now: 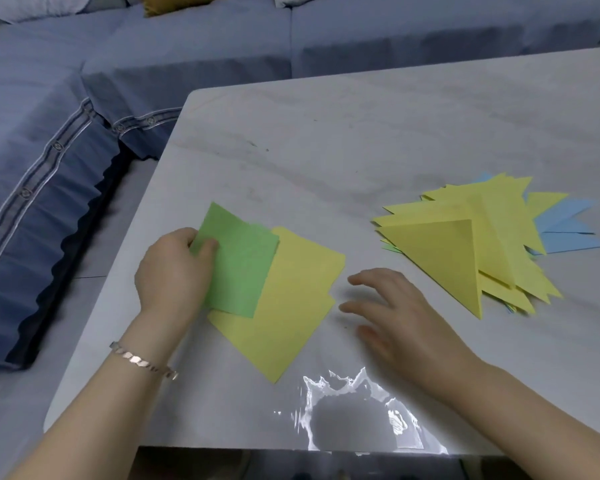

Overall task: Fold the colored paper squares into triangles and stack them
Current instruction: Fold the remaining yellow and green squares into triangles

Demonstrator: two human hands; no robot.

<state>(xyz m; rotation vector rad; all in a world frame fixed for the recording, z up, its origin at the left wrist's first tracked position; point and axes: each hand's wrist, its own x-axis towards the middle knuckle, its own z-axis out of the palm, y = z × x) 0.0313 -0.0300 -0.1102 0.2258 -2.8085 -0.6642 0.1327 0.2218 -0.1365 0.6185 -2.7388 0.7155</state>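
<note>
The left thumb (209, 245) lies on top of a green paper square (241, 268), and the curled fingers of the left hand (174, 271) close on that sheet's left edge, pinching it. The green square sits turned like a diamond: one corner points away to the far left, and its near corner overlaps the yellow sheets (291, 313) beneath. The yellow sheets are turned the same way, slightly offset from each other, with their lowest corner pointing at the person. A bracelet (142, 362) circles the left wrist.

The fingers of the right hand (395, 313) are spread and loose, holding nothing, their tips just beside the right edge of the yellow sheets; whether they touch the table (326, 140) cannot be told.

Farther right, well apart from the flat sheets, lies the stack of folded triangles (465, 251). Its top yellow triangle runs lengthwise toward the person, sharp tip nearest. Blue triangles (568, 233) fan out from under the pile, pointing right.

A blue sofa (84, 98) wraps the table's left and far sides.
</note>
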